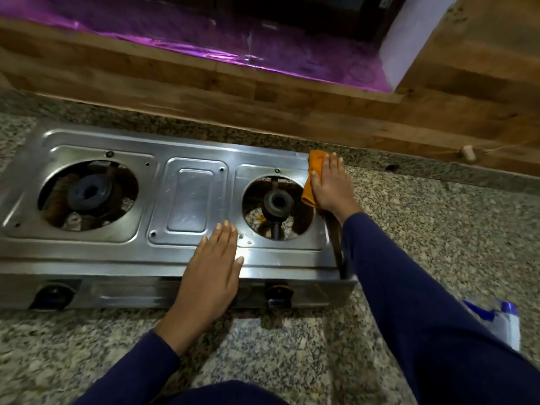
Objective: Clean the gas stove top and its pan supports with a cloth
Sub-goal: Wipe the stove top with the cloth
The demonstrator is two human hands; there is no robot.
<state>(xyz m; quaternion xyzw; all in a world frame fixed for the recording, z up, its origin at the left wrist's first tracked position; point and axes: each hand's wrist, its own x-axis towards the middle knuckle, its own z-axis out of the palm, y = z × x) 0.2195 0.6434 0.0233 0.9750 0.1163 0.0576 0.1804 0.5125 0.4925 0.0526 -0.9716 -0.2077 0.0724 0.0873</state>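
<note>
A steel two-burner gas stove (187, 200) lies on a granite counter, with no pan supports on it. The left burner (90, 192) and the right burner (277, 201) sit bare in their round openings. My right hand (330, 185) presses an orange cloth (314, 171) flat on the stove's far right edge, beside the right burner. My left hand (210, 273) rests flat, fingers together, on the stove's front edge between the burners, holding nothing.
Two black knobs (52, 293) (277, 290) face me on the stove front. A blue and white packet (496, 320) lies on the counter (438, 235) at the right. A wooden wall panel (263, 92) and a purple-lined ledge (204, 39) rise behind the stove.
</note>
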